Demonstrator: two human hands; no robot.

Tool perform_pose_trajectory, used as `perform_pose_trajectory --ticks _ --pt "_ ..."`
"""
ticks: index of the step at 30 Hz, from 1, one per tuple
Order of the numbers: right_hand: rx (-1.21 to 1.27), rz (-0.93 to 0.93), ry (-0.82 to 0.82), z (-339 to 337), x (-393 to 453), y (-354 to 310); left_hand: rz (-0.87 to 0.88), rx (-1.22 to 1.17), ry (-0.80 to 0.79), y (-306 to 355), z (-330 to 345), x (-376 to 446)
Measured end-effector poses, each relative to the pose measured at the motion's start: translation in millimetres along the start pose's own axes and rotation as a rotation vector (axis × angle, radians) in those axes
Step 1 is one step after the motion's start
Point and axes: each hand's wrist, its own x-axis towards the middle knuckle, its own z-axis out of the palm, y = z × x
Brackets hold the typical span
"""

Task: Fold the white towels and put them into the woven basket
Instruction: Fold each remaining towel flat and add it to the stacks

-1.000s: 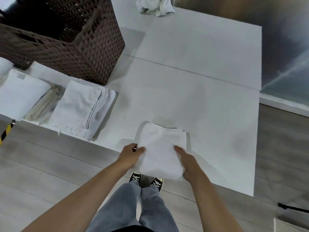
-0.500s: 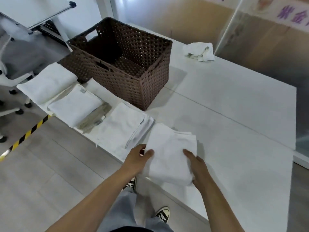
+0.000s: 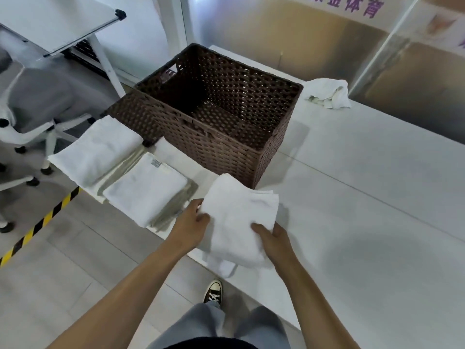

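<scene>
**White towel lifted between two hands, basket waiting just behind**

White cotton, folded into a thick square, sits in the lower middle of the frame: the folded towel (image 3: 239, 217) is held from both sides. The left hand (image 3: 192, 222) pinches its left edge, thumb on top and fingers tucked under; the right hand (image 3: 273, 239) grips the lower right corner the same way. Holding both sides keeps the layers from sliding apart, I'd say, though one loose flap droops at the bottom edge. It appears to hang over the table's (image 3: 364, 197) near edge, just in front of the woven basket (image 3: 216, 147).

The basket stands in the upper middle, its inside bare as far as I can see, so nothing looks packed yet.

By my count: one basket and one towel in hand. Two more folded towels, one at the far left (image 3: 98, 152) and one beside it (image 3: 146, 187), lie at middle left. One crumpled towel (image 3: 327, 94) waits unfolded at upper right.
</scene>
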Motion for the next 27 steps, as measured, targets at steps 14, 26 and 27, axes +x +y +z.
perform_pose_trajectory --ticks 14,26,27 --pt "-1.161 -0.652 0.375 38 25 35 0.516 0.777 0.07 -43 23 6" --pt "-1.151 -0.568 0.227 33 34 45 0.48 0.83 -0.01 -30 30 8" --pt "-1.142 -0.563 0.235 32 34 43 0.491 0.823 -0.004 -27 31 9"
